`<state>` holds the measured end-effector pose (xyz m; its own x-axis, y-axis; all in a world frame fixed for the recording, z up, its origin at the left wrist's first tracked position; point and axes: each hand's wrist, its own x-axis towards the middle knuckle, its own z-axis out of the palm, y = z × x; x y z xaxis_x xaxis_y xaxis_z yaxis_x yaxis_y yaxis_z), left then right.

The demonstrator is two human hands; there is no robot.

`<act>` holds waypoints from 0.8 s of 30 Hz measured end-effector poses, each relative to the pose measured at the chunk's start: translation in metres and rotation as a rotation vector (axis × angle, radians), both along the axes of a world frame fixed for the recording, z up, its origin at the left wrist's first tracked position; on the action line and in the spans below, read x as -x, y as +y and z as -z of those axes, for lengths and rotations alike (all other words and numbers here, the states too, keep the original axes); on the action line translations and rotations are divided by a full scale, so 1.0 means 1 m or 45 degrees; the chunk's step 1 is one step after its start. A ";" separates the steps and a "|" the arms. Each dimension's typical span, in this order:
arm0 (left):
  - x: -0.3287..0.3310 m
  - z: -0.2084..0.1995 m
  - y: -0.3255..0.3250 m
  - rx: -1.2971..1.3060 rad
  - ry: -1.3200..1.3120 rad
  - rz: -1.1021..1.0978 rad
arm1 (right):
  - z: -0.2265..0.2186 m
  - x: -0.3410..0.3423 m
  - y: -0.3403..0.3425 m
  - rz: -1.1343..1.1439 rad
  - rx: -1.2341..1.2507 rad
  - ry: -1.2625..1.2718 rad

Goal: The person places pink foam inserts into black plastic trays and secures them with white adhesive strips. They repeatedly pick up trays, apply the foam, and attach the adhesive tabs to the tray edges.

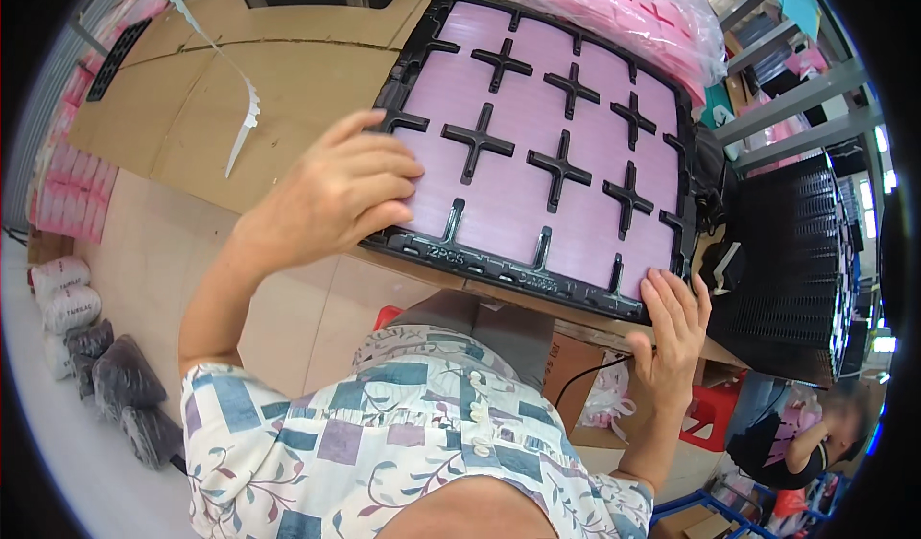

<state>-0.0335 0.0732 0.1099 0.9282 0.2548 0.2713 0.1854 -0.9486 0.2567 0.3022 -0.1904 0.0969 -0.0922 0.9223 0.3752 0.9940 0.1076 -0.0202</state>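
A black plastic tray (pixel 480 261) with raised cross-shaped dividers lies tilted in front of me on the brown cardboard-covered table. Pale pink foam-like sheet (pixel 518 194) fills the spaces between the crosses. At the tray's left edge is my left hand (pixel 331 189), fingers bent and apart, their tips over the rim and the pink surface. My right hand (pixel 672 333) rests on the near right corner, its fingers spread over the rim and its thumb lower, off the tray. Neither hand is wrapped round anything that I can make out.
Behind the tray lies a clear bag of pink sheets (pixel 633 21). A torn white strip (pixel 245 127) is on the cardboard (pixel 182 88). Stacked black trays (pixel 782 270) stand at the right, below grey metal bars (pixel 801 98). A person (pixel 806 438) sits at lower right, near a red stool (pixel 710 414).
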 end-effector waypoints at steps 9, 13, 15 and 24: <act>-0.003 0.030 0.019 1.413 -0.516 -0.377 | 0.004 0.012 0.012 -0.103 -0.278 0.101; -0.006 0.025 0.010 1.529 -0.602 -0.395 | -0.016 0.001 0.014 -0.169 -0.264 0.281; -0.008 0.026 0.009 1.551 -0.648 -0.415 | -0.032 -0.001 0.016 -0.195 -0.288 0.240; -0.012 -0.005 -0.043 1.452 -0.884 -0.290 | -0.080 0.026 -0.046 -0.184 -0.522 -0.002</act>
<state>-0.0213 0.0304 0.1147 0.5944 0.7792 0.1988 -0.1797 -0.1123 0.9773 0.2758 -0.2363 0.1769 -0.2104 0.6746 0.7076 0.9681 0.2445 0.0548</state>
